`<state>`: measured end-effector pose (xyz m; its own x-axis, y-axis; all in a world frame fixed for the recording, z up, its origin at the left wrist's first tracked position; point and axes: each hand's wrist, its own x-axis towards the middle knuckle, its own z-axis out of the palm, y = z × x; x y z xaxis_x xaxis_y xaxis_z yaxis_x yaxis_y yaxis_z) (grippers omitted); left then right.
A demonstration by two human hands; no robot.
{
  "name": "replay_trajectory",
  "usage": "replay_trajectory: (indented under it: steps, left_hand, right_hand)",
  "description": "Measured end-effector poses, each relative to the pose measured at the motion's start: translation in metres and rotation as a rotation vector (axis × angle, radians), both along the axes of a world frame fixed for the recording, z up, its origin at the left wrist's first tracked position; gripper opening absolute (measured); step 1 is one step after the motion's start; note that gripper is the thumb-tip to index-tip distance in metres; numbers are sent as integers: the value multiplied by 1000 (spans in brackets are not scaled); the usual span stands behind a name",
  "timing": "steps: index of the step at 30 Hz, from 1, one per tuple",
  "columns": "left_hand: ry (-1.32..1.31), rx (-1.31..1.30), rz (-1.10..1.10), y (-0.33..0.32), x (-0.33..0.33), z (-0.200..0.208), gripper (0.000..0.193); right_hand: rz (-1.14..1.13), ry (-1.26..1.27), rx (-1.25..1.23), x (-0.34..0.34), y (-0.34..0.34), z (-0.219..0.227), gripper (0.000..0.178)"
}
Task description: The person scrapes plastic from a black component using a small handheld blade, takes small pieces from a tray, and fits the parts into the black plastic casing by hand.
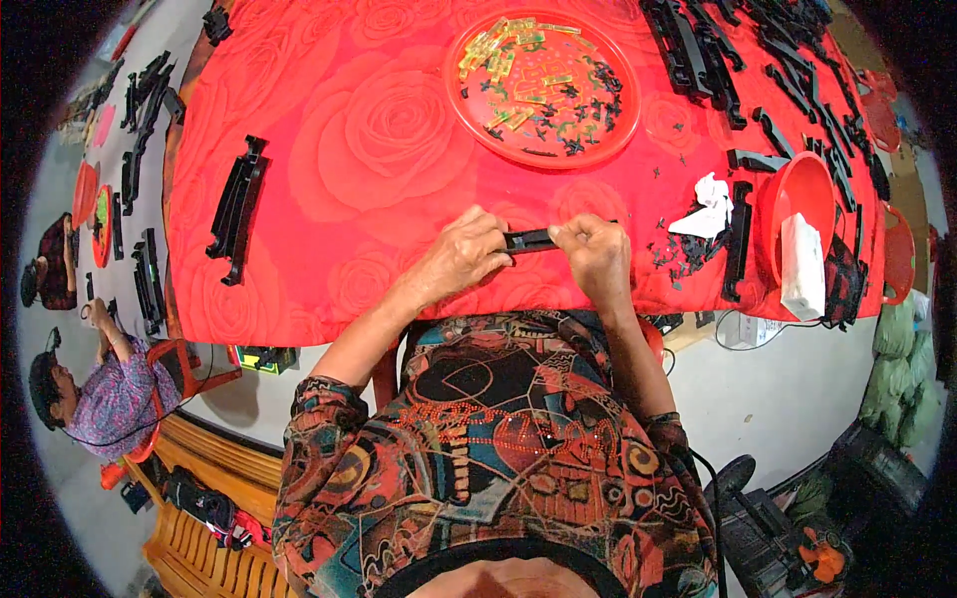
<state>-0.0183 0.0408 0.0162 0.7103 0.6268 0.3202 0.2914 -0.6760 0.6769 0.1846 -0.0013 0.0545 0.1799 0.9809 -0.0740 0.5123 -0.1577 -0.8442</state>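
Observation:
My left hand (469,249) and my right hand (595,257) are both closed on one long black plastic part (530,240), each gripping an end. It is held level over the near edge of the red rose-patterned tablecloth (379,130). Only the middle of the part shows; its ends are hidden by my fingers. Beyond my hands lies a round red tray (459,100) with yellow-green translucent pieces (493,50) and many tiny black bits (588,105). To the left rest a few similar black parts (237,211), side by side.
At right are a red bowl (788,194), a white block-shaped pack (802,267), crumpled white tissue (710,206) and scattered black bits (683,254). Many black parts (688,60) are piled at far right. Two people sit at another table on the left, near a wooden bench (214,528).

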Motion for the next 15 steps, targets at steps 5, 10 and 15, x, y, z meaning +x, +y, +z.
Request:
replay_trajectory:
  steps: [5, 10, 15]
  left_hand:
    - [-23, -8, 1, 0, 0, 1, 20]
    - [4, 19, 5, -1, 1, 2, 21]
    - [13, 154, 39, -5, 6, 1, 23]
  right_hand:
    - [-20, -161, -32, -9, -2, -1, 23]
    - [-49, -316, 109, -15, -6, -12, 20]
    - [-83, -388, 109, -18, -8, -14, 17]
